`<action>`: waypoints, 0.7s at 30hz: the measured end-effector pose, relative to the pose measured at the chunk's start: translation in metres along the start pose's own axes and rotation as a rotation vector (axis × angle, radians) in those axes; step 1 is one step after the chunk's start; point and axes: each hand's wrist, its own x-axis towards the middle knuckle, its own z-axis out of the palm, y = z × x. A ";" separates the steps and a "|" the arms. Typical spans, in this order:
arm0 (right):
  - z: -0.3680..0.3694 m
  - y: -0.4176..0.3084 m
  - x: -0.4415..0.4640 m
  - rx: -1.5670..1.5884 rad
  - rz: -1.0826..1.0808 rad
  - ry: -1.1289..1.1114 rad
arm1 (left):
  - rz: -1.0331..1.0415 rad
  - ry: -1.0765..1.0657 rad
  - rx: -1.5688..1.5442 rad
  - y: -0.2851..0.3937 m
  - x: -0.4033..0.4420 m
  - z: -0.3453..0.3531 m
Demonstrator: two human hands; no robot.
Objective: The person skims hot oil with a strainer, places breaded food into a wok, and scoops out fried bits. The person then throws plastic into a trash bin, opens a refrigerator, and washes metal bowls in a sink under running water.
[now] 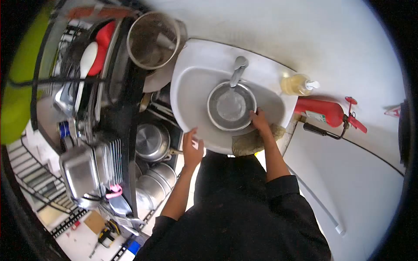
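A round metal bowl [231, 106] with water in it is in the white sink [189, 91], beneath the faucet [239, 69]. My right hand [260, 122] grips the bowl's lower right rim. Near the sink's front left edge is my left hand [192, 148], fingers apart and holding nothing. A greenish-brown cloth [247, 144] hangs over the front right rim of the sink, partly behind my right wrist.
A soap bottle [296, 85] stands at the sink's right corner, beside a red fire extinguisher [324, 112]. Left of the sink are a large container [153, 41], a metal pan [150, 141], stacked pots [152, 187] and a rack with metal trays [80, 172].
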 end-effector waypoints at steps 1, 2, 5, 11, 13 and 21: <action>0.009 0.014 0.007 -0.053 0.015 0.025 | -0.062 0.014 0.009 -0.005 -0.024 0.000; 0.005 -0.002 -0.002 -0.077 -0.118 0.087 | -0.097 0.024 0.008 -0.010 -0.044 0.000; -0.029 -0.100 -0.028 -0.084 -0.483 0.295 | -0.185 0.109 0.007 -0.023 -0.090 -0.002; -0.036 -0.271 -0.043 -0.170 -1.001 0.380 | -0.443 0.377 -0.053 -0.075 -0.161 -0.004; -0.027 -0.279 -0.029 -0.295 -1.065 0.250 | -0.557 0.423 -0.123 -0.113 -0.192 0.007; -0.012 -0.254 0.010 -0.461 -1.130 0.285 | -1.026 0.203 -0.930 -0.261 -0.248 -0.012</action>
